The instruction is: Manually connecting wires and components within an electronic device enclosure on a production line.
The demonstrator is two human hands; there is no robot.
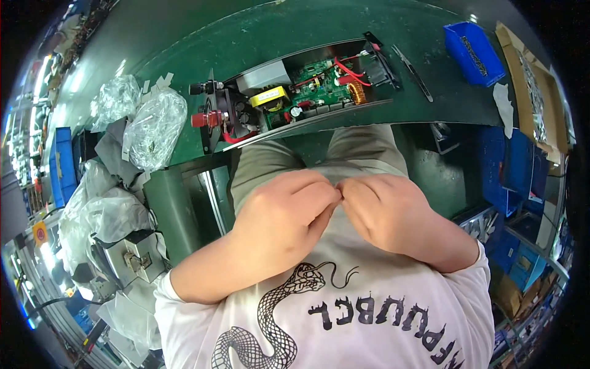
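Both my hands meet in front of my body, over my lap. The fingertips of my left hand (286,212) are pinched together and touch those of my right hand (387,209), which is closed the same way. Whatever lies between the fingers, if anything, is too small or hidden to make out. Beyond my hands, at the near edge of the green table (246,34), rests an opened electronic power unit (301,92). Its metal case exposes a green circuit board, a yellow transformer (268,96), a copper coil (356,93) and red wires. Red and black terminals (206,119) project from its left end.
Tweezers (413,74) lie right of the unit. Farther right stand a blue bin (473,54) of small dark parts and a cardboard box (531,92). Clear plastic bags (157,129) sit on the left, with more plastic wrapping (104,206) below. Blue bins (513,166) are at lower right.
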